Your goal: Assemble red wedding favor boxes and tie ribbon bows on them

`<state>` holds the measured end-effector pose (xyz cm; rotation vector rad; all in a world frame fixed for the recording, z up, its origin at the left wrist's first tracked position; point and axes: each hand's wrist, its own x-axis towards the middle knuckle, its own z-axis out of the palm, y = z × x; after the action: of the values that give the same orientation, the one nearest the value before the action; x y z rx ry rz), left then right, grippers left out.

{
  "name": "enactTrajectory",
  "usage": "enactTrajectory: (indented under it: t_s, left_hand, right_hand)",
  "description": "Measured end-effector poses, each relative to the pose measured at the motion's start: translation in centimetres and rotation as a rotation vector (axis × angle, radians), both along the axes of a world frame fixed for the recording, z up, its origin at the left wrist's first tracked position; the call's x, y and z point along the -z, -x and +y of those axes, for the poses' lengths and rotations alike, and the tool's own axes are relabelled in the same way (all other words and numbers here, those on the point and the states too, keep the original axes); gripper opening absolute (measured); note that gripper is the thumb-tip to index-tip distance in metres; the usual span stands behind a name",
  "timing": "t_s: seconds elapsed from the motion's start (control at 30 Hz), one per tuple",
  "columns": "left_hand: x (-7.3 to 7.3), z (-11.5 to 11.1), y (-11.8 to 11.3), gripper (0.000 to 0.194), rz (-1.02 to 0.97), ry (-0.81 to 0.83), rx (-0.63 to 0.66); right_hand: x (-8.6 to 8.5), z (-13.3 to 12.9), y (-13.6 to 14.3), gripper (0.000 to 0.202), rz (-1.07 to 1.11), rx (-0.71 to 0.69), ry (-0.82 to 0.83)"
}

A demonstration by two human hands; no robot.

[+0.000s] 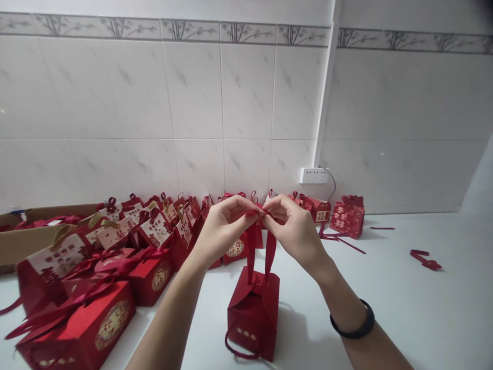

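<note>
A dark red gift box (pixel 253 318) with gold characters and a twisted cord handle (pixel 242 353) stands on the white table. Two strands of red ribbon (pixel 270 252) rise from its top. Above the box, my left hand (pixel 229 223) pinches the ribbon between thumb and fingers. My right hand (pixel 295 231), on the arm with a black wristband (pixel 356 324), pinches the ribbon beside it. The fingertips of both hands almost meet, and they partly hide where the strands come together.
Many red gift boxes (pixel 103 318) with bows and cards fill the left side. A cardboard carton (pixel 34 249) sits behind them. To the right are a patterned red box (pixel 347 218), ribbon scraps (pixel 425 261) and the white tabletop (pixel 404 313). A power socket (pixel 314 176) is on the tiled wall.
</note>
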<state>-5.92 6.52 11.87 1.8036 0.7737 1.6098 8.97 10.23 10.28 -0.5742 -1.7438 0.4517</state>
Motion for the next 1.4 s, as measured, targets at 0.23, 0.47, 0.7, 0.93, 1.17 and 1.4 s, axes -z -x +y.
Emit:
enactTrajectory:
  t_s: [0.23,0.47,0.7,0.93,1.17,1.4]
  left_hand:
    - [0.1,0.1,0.0,0.004,-0.008,-0.001,-0.024]
    - [0.3,1.0,0.6,0.007,-0.145,0.068,0.027]
    - [2.3,0.9,0.9,0.018,-0.481,0.261,-0.014]
    - [8.9,0.3,5.5,0.029,-0.354,0.406,-0.394]
    - [12.0,-1.8,9.8,0.013,0.179,0.407,-0.677]
    - [13.8,-2.7,11.0,0.005,0.453,0.517,-0.700]
  right_hand:
    - [0.0,-0.2,-0.4,0.017,0.027,-0.151,-0.004]
    - [-0.8,-0.5,-1.2,0.024,0.188,-0.320,0.151]
    - [1.0,-1.3,-2.2,0.022,0.552,-0.564,0.488]
    - [6.4,-3.6,-7.1,0.016,0.841,-0.296,0.688]
    - [10.4,-6.1,-11.6,0.016,0.765,-0.024,0.798]
    - [13.4,-8.1,-14.2,0.027,0.638,0.091,1.016]
